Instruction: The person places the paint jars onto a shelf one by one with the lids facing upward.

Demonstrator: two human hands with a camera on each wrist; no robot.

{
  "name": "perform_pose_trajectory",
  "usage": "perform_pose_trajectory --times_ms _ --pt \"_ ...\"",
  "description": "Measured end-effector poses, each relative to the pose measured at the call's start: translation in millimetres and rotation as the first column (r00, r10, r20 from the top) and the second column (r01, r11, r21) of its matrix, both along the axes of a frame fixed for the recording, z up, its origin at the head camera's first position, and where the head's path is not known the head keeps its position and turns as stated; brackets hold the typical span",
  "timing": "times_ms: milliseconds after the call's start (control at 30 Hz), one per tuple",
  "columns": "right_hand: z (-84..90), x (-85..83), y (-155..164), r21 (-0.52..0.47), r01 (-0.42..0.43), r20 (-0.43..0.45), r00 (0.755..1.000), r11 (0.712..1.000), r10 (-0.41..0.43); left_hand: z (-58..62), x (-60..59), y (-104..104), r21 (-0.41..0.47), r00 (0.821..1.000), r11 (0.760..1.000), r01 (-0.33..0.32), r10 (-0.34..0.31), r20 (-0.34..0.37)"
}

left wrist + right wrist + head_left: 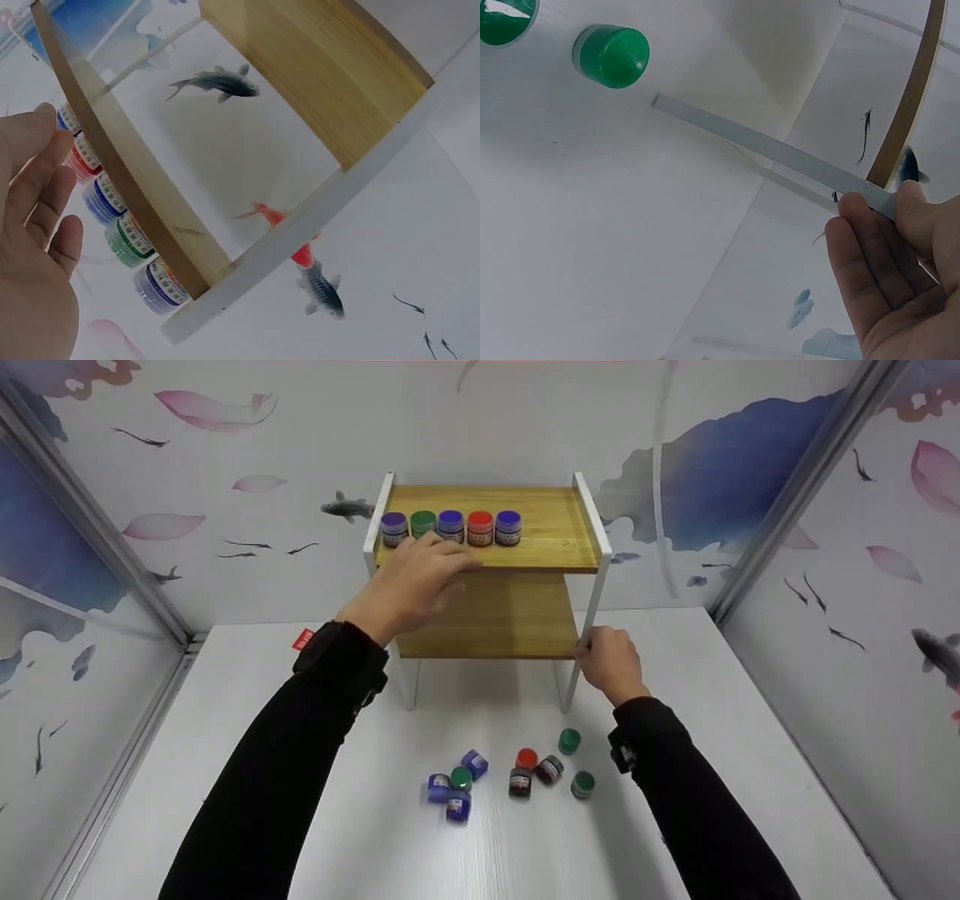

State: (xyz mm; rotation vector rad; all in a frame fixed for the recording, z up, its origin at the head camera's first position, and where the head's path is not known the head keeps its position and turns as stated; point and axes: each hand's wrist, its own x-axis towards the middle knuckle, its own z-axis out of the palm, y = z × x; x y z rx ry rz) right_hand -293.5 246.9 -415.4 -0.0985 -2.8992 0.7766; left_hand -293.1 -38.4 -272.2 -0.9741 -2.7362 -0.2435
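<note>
A two-tier wooden shelf (555, 556) with a white metal frame stands on the white table. Along its top board runs a row of small paint jars: a purple jar (394, 529), a green jar (423, 522), a red jar (480, 529) and blue ones on either side of the red. My left hand (412, 581) hovers at the front edge of that board, just before the row, loosely bent and holding nothing. With thumb and fingers, my right hand (613, 661) pinches the white right front leg (772, 150) at the lower board's height.
On the table before the shelf lie several more jars: a blue jar (458, 805) in a left cluster, a dark jar (520, 782) beside a red-lidded jar (526, 758), and a green jar (583, 784) at the right. Patterned wall panels (840, 622) enclose the table.
</note>
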Motion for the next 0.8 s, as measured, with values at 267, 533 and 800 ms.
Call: perform_pose_trajectory --times_ms 267,533,800 --pt "0.1 -0.7 2 0.009 -0.007 0.009 1.000 1.000 0.007 -27.3 8.3 -17 0.076 0.998 0.996 0.046 -0.042 -0.050" --pt "-1.1 -1.0 2 -0.005 -0.008 -0.004 1.000 1.000 0.008 -63.4 15.5 -29 0.053 0.988 0.998 -0.017 0.009 0.153" --pt "0.4 -0.2 0 -0.005 -0.008 0.001 1.000 1.000 0.008 -109.0 23.8 -37 0.040 0.937 0.997 -0.060 0.042 0.347"
